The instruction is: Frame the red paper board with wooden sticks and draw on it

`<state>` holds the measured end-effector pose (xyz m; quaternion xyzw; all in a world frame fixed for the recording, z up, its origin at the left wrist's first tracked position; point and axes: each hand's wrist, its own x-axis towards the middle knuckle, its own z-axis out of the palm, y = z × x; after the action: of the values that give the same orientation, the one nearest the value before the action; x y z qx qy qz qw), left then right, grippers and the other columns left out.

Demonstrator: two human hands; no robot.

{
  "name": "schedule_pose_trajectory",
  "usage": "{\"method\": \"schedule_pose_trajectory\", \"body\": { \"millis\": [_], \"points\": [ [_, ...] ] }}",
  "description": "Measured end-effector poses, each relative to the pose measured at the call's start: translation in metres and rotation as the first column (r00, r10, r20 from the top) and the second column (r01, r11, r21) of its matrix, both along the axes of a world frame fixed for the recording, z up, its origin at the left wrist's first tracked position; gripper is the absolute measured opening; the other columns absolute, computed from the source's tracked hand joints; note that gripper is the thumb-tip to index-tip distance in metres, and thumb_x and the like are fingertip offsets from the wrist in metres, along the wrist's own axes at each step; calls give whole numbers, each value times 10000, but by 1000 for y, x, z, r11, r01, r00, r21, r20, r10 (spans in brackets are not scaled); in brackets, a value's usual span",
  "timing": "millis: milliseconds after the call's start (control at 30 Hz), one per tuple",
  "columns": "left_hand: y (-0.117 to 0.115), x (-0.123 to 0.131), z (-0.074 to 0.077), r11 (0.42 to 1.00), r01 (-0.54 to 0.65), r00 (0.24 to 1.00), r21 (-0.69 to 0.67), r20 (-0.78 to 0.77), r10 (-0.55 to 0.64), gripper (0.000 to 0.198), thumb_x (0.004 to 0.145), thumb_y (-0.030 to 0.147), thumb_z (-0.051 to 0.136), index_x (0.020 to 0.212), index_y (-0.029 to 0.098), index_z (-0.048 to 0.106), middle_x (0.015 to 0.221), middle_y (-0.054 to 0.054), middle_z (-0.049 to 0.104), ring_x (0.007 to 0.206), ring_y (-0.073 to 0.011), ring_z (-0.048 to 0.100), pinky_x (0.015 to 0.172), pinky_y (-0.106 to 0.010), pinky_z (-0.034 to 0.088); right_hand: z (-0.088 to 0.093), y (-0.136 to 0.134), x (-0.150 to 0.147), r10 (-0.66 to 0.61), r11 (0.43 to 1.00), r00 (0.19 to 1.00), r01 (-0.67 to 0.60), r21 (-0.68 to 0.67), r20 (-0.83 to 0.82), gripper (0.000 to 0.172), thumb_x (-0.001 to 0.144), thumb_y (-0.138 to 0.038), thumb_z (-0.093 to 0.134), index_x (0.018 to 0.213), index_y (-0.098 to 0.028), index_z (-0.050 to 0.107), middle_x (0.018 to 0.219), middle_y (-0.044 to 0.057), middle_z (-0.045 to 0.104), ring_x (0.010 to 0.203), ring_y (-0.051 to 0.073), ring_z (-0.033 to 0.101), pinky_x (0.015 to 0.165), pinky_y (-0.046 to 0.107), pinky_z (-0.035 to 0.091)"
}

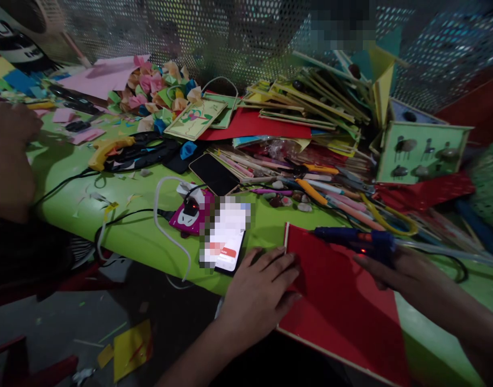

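A red sheet of card (343, 306) lies on the green table (141, 236) in front of me, hanging over the near edge. My left hand (262, 290) rests flat on its left side with fingers stretched out. My right hand (391, 266) is wrapped round a blue glue gun (355, 240), whose nozzle points left at the card's top left corner; a red light glows on the gun.
A phone (226, 242) with a lit screen lies left of my left hand, beside a magenta power strip (190, 215) with white and black cables. A dark phone (214, 173), yellow glue gun (109, 148), paper flowers (153, 88), stacked cards (311, 97) and pens crowd the back. Another person's arm (8, 156) is at far left.
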<state>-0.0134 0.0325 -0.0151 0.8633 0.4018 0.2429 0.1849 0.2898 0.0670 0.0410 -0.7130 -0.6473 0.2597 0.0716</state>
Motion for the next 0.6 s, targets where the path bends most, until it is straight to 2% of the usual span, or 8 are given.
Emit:
{"method": "schedule_pose_trajectory", "body": {
  "millis": [333, 600],
  "points": [
    [0, -1, 2, 1000, 0, 1000, 3, 9, 0, 319, 1081, 418, 551, 1358, 274, 617, 1524, 46, 627, 1423, -195, 548, 1189, -450, 357, 1, -4, 8, 21, 999, 1000, -21, 30, -3, 652, 798, -850, 489, 479, -283, 529, 450, 16, 506, 427, 195, 494, 481, 344, 436],
    [1, -1, 2, 1000, -1, 1000, -3, 3, 1, 322, 1078, 416, 557, 1367, 283, 611, 1534, 52, 618, 1437, -195, 535, 1187, -451, 351, 2, -6, 5, 36, 998, 999, -37, 50, 12, 669, 813, -862, 436, 597, -273, 669, 461, 12, 511, 440, 209, 522, 511, 353, 467]
  ]
}}
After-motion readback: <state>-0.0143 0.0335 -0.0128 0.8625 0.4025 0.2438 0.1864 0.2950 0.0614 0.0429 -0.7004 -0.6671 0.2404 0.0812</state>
